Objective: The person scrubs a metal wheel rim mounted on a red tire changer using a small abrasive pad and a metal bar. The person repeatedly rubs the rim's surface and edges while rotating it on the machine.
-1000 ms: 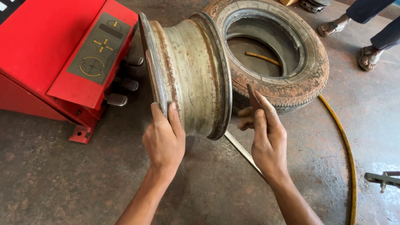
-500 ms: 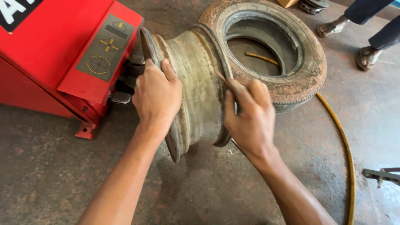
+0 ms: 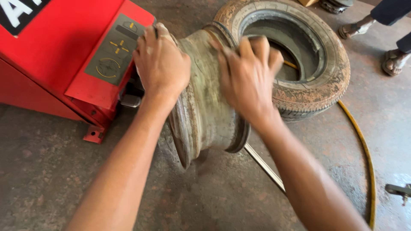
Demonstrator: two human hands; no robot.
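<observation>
A bare, rusty steel wheel rim stands on edge on the concrete floor, tilted, between a red machine and a worn tyre. My left hand grips the rim's near-left flange at the top. On the rim's top, towards its far flange, my right hand presses with fingers curled over it; this hand is blurred. Both forearms reach in from the bottom of the view.
A red tyre-changing machine with foot pedals stands at the left. A worn tyre lies flat behind the rim. A yellow hose runs along the floor at right, and a metal bar lies under the rim. Another person's sandalled feet stand at the top right.
Both hands have moved from the rim's near edge up onto its top and taken hold. The rim has tipped and rolled slightly towards me and to the left.
</observation>
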